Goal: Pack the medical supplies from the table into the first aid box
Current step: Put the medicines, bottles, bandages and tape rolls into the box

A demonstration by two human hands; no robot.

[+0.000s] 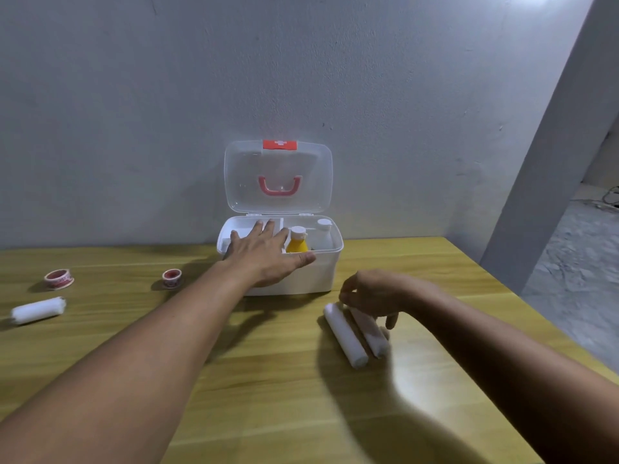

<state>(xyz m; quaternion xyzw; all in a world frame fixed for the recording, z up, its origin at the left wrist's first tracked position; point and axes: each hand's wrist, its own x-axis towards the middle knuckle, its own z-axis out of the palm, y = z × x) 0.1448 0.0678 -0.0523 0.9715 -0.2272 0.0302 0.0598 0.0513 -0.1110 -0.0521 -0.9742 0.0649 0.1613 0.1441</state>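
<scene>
The white first aid box (321,276) stands open at the back of the table, its clear lid (278,177) upright against the wall. Inside it stand an orange bottle (297,244) and a white bottle (323,236). My left hand (264,254) lies flat over the box's front rim, fingers spread, holding nothing. My right hand (371,293) hovers with fingers curled over two white gauze rolls (345,336) lying side by side on the table; whether it grips one is unclear. A third gauze roll (37,309) lies far left. Two red-and-white tape rolls (59,278) (172,277) sit left of the box.
The wooden table (268,380) ends at its right edge, with a concrete floor (576,262) beyond. A grey wall stands directly behind the box. A pillar rises at the right.
</scene>
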